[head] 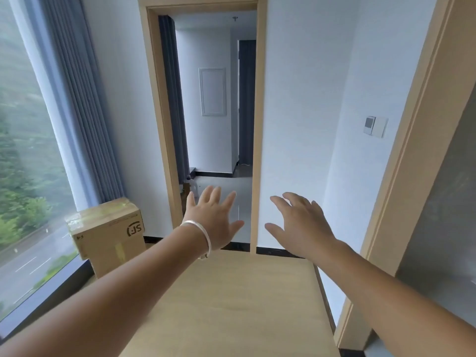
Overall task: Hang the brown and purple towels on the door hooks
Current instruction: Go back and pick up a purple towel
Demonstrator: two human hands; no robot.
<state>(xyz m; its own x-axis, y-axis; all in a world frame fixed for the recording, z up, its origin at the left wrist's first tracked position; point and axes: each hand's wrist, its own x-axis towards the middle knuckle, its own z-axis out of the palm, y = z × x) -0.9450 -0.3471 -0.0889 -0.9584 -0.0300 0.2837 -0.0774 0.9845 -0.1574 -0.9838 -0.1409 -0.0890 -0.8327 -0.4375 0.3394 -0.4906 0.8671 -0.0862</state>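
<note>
— Which step is in hand here?

— By my reading, none of the hanging proper. Both arms reach forward over the pale wooden counter (231,305) at the bottom centre of the frame. The left hand (215,217), with a silver bangle (199,234) at the wrist, sits low in the middle, fingers spread and straight, its grip released and holding nothing. The right hand (300,222), just right of centre, is the same: fingers loosely extended, grip released, nothing in it.

— And the towels?

— Neither the brown nor the purple towel shows anywhere in the frame. No hooks either, and no door leaf that I can make out. There is an open doorway (203,99) in the upper centre that gives onto another room, and a second wooden frame (417,150) running up the right edge.

— So how far along is the task?

— I cannot tell from this alone. Either it has not begun or the hands are between steps; with no towel and no hook in sight, nothing here settles it.

— What does the next move call for?

— Finding the towels first, I would say. That likely means turning the head or walking on, perhaps through the doorway, since what lies near the hands is only bare counter.

— Anything else around?

— A cardboard box (108,233) at lower left beside the window (25,150), a grey curtain (77,99) at upper left, and a wall switch (374,126) at mid right.
</note>
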